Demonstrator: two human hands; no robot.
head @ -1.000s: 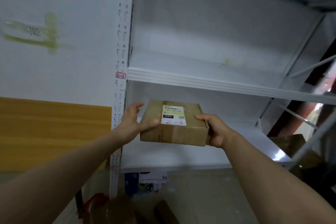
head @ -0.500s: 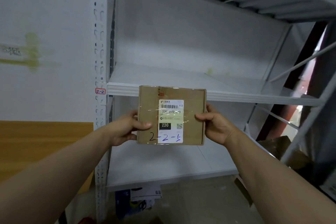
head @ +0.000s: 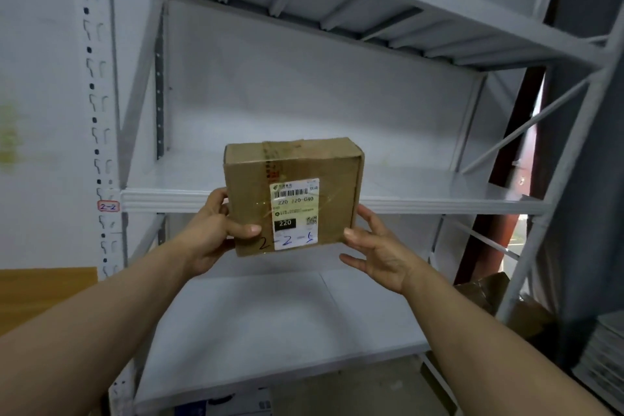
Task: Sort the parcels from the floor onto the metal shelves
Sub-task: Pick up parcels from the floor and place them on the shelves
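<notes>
Clamped round the left edge of the parcel (head: 250,179) with the left grip (head: 216,230): thumb flat across the front near the bottom corner, fingers curled behind. Only touching with the right grip (head: 378,253): thumb tip against the lower right corner, fingers spread and nearly straight beside the right edge, palm off the cardboard.

Held upright in the air, front face to the camera, before the lip of the middle shelf (head: 439,204) and above the lower shelf (head: 270,314); resting on neither. Brown cardboard, clear tape over a strip of red print too small to read.

On the white label (head: 293,213): barcode at top; below it "220 220-" plus characters lost under glare; then a black block with "220", QR code to its right. Hand-written along the bottom, starting on the cardboard: "2-2-1", last digit uncertain. Green logo and characters at top, not legible.

On the slotted upright (head: 98,111), level with the middle shelf: small red-edged tag (head: 108,206), hand-written "2-2".
</notes>
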